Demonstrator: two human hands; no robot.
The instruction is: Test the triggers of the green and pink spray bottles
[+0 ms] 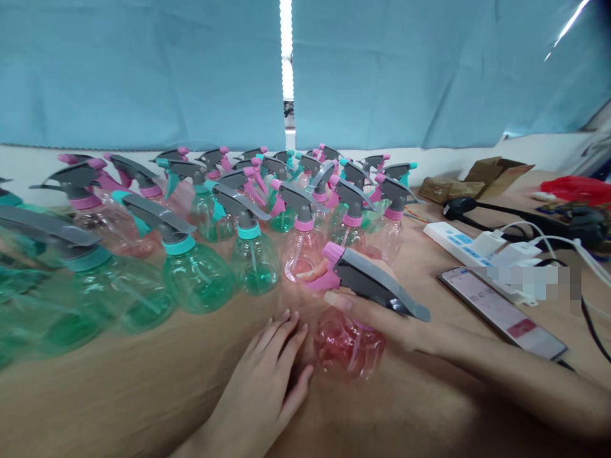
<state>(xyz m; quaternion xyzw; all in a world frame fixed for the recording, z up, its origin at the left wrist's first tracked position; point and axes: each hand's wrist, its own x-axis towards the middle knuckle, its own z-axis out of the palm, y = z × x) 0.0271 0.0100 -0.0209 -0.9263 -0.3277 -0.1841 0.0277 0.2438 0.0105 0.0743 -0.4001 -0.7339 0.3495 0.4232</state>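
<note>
My right hand (372, 315) is closed around the neck of a pink spray bottle (348, 346), just under its grey and pink trigger head. The clear pink body stands low over the tabletop; whether its base touches, I cannot tell. Beside it on the left, my left hand (267, 366) lies flat with its fingers stretched out, holding nothing. Straight ahead stands another pink spray bottle (301, 251), and to its left are a green spray bottle (256, 264) and a rounder green spray bottle (198, 280).
Many more pink and green spray bottles stand in rows toward the blue curtain (191, 70). A phone (501, 312) lies on the right, near a white power strip (458, 245) with plugs and cables. Behind these sits an open cardboard box (496, 178).
</note>
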